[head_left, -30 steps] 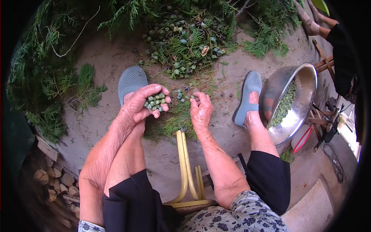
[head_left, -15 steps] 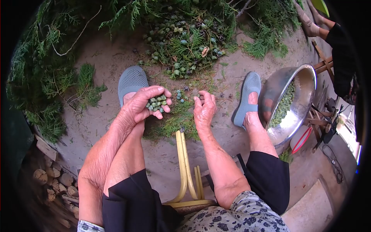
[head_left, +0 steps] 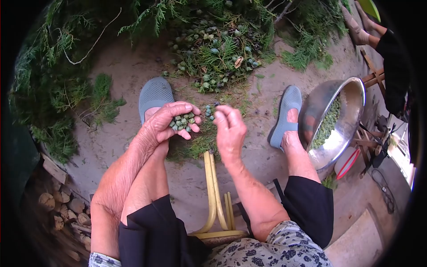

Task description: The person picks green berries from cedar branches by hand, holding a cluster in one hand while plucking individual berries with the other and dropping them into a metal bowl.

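Note:
My left hand (head_left: 171,119) is cupped palm up in front of my left shoe, its fingers curled around a small heap of green conifer cones (head_left: 183,121). To its right, my right hand (head_left: 232,133) is raised with bent fingers and the thumb near the forefinger. It is slightly blurred, and I cannot make out what sits at its fingertips. A few loose bluish cones (head_left: 208,112) lie on the ground between the two hands. Beyond them is a pile of cones and green sprigs (head_left: 213,58).
A large metal bowl (head_left: 307,111) with green cones (head_left: 329,122) leans tilted beside my right shoe (head_left: 284,115). Conifer branches (head_left: 66,89) lie left and ahead. A yellow stool frame (head_left: 210,191) stands between my legs. Firewood (head_left: 62,204) is stacked lower left; another person's feet (head_left: 356,29) show top right.
My right hand has lifted from near the ground and shifted slightly left, toward my left hand. The left hand still cups its cones, almost unmoved.

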